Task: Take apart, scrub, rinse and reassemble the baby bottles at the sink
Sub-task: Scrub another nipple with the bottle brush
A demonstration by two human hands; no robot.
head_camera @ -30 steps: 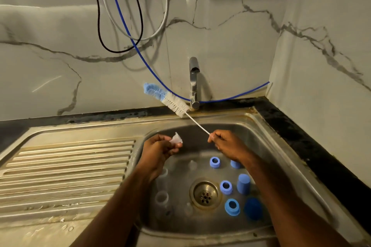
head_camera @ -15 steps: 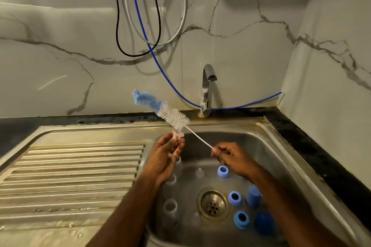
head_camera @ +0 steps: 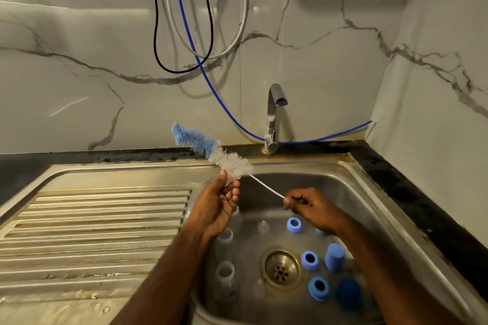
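The bottles lie dismantled in the sink (head_camera: 369, 187): clear bodies (head_camera: 225, 272) left, blue collars (head_camera: 318, 288) right; scrubbing looks underway, rinsing and reassembly remain. The left hand (head_camera: 216, 208) pinches a small clear part, probably a teat (head_camera: 229, 179), against the bottle brush (head_camera: 214, 152); the right hand (head_camera: 311, 206) pinches its wire handle; the teat is barely discernible

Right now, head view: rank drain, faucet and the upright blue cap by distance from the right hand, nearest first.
From the right hand, which pinches the brush handle over the basin:
1. Upright blue cap, just below the wrist, right of the drain.
2. Drain, basin floor, lower left of the hand.
3. Faucet, at the back wall, well beyond the hand.
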